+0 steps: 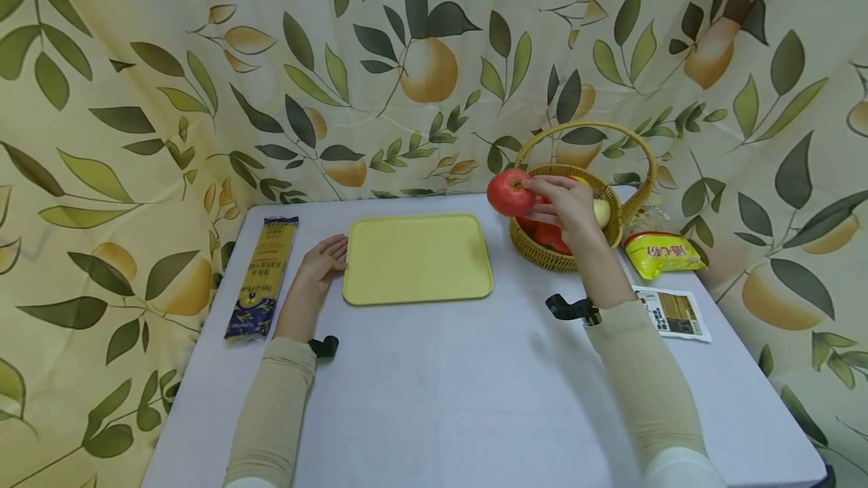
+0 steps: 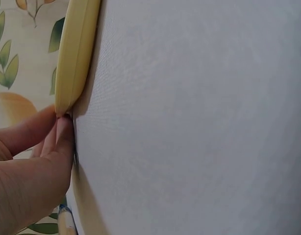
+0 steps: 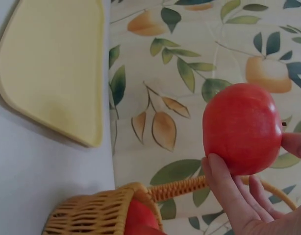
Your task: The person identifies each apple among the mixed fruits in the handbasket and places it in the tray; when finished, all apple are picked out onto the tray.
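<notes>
My right hand (image 1: 561, 205) holds a red apple (image 1: 510, 193) up beside the wicker basket (image 1: 552, 258), above the table. In the right wrist view, the thumb is by the apple's (image 3: 242, 128) stem and the fingers support its side. More red fruit (image 1: 551, 238) and a pale round one (image 1: 601, 212) lie in the basket. At the left end of the yellow tray (image 1: 417, 258), my left hand (image 1: 322, 263) pinches the rim. In the left wrist view, the thumb is on the tray's edge (image 2: 74, 63) with fingertips just below it.
A long blue-and-gold noodle packet (image 1: 263, 277) lies left of the left hand. Right of the basket are a yellow-and-red bag (image 1: 663, 253) and a flat white packet (image 1: 674, 313). A patterned curtain (image 1: 434, 134) hangs behind the white-covered table (image 1: 447, 390).
</notes>
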Motion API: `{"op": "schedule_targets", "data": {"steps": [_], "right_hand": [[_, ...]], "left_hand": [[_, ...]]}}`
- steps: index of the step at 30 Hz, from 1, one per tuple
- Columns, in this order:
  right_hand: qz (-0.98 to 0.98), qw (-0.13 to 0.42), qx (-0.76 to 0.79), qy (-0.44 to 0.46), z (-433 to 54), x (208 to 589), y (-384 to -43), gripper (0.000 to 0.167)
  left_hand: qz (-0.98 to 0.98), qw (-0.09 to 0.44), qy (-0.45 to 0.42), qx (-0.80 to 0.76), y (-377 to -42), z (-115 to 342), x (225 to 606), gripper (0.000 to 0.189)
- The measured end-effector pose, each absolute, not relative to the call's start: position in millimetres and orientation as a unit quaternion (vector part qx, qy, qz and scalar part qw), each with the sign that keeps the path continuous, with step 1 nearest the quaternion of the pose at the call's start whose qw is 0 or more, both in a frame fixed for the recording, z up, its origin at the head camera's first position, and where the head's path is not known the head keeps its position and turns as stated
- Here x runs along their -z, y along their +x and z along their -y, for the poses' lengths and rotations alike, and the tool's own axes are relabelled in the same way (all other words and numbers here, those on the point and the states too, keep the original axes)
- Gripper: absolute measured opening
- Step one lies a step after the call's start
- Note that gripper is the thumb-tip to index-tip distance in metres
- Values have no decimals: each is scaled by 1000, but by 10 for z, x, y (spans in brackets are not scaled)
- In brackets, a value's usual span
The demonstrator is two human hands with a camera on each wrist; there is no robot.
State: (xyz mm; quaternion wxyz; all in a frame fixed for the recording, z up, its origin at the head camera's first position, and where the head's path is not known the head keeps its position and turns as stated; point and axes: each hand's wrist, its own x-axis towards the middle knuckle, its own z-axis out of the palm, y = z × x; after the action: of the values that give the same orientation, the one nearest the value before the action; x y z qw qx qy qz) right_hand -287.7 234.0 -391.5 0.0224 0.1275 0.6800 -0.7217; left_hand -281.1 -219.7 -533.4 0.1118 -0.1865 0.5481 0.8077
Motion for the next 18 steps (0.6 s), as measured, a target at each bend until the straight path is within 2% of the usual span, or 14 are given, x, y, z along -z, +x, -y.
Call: {"op": "schedule_targets", "data": {"steps": [18], "right_hand": [[-689, 51, 714, 113, -2062, 4047, -3046, 54]], "left_hand": [[-549, 109, -191, -807, -2826, 2207, 5358, 87]]}}
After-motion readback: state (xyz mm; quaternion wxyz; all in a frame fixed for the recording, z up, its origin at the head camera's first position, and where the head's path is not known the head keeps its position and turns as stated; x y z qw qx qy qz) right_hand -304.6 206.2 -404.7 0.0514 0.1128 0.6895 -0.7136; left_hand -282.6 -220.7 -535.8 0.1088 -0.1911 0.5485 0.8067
